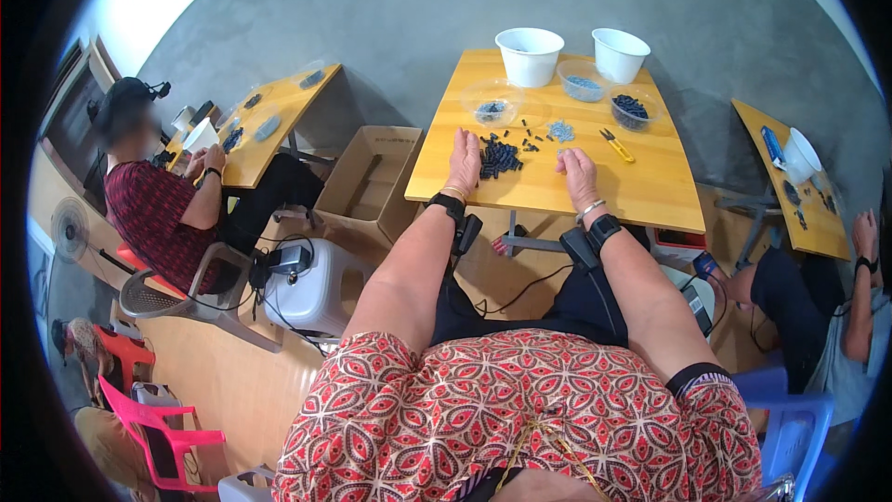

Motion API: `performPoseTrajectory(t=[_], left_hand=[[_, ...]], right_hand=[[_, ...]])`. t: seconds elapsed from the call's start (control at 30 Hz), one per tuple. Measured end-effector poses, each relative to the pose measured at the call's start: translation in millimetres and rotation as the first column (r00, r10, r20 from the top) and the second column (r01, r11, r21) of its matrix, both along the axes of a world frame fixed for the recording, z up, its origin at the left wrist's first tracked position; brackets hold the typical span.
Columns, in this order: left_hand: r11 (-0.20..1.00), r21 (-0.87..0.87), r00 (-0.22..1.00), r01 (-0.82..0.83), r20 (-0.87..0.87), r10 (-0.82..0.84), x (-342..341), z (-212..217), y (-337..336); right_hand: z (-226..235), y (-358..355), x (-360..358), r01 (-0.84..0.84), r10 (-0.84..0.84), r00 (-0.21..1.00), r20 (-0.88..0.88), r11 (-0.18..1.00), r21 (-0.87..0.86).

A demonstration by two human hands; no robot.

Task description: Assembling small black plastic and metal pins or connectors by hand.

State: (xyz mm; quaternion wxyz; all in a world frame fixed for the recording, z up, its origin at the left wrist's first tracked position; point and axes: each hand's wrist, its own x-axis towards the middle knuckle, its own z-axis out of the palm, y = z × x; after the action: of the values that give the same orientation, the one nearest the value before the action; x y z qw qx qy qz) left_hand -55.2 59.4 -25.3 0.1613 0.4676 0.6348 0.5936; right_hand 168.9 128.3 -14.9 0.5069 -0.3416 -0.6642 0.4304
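Note:
My left hand rests on its edge on the yellow wooden table, fingers stretched out beside a pile of small black cylindrical pieces. It holds nothing that shows. Across the pile, my right hand is near the table's front edge with its fingers curled in; whatever they hold, if anything, is hidden. Between and beyond the hands lie a few loose black pieces and a small heap of grey-blue bits. Yellow-handled snips lie to the right of that heap.
Clear bowls with small parts and black pieces stand farther back, before two white buckets. A cardboard box stands on the floor at left. People sit at tables on both sides. Cables hang below my wrists.

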Motion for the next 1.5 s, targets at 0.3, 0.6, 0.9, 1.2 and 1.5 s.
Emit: performPoseTrajectory(t=[0.3, 0.6, 0.9, 1.2, 1.5], left_hand=[[0.988, 0.134, 0.891, -0.075, 0.453, 0.007, -13, 1, -13], [0.990, 0.140, 0.907, -0.006, 0.418, -0.054, -15, 5, -18], [0.994, -0.092, 0.979, 0.052, -0.192, -0.069, 21, 17, -36], [0.937, -0.291, 0.707, -0.192, -0.703, -0.074, 36, 18, -30], [0.920, -0.344, 0.693, -0.187, -0.710, -0.125, 28, 20, -9]], right_hand=[[0, -6, -4, 0.028, -0.030, 0.999, -0.046, 0.999, -0.039], [9, -10, -3, -0.021, 0.021, 1.000, 0.003, 1.000, 0.001], [4, -10, 4, -0.014, 0.010, 0.999, 0.043, 0.996, 0.085], [2, -11, -2, -0.012, 0.011, 1.000, 0.021, 0.996, 0.086], [10, -17, 1, -0.044, 0.039, 0.996, 0.079, 0.996, 0.073]])
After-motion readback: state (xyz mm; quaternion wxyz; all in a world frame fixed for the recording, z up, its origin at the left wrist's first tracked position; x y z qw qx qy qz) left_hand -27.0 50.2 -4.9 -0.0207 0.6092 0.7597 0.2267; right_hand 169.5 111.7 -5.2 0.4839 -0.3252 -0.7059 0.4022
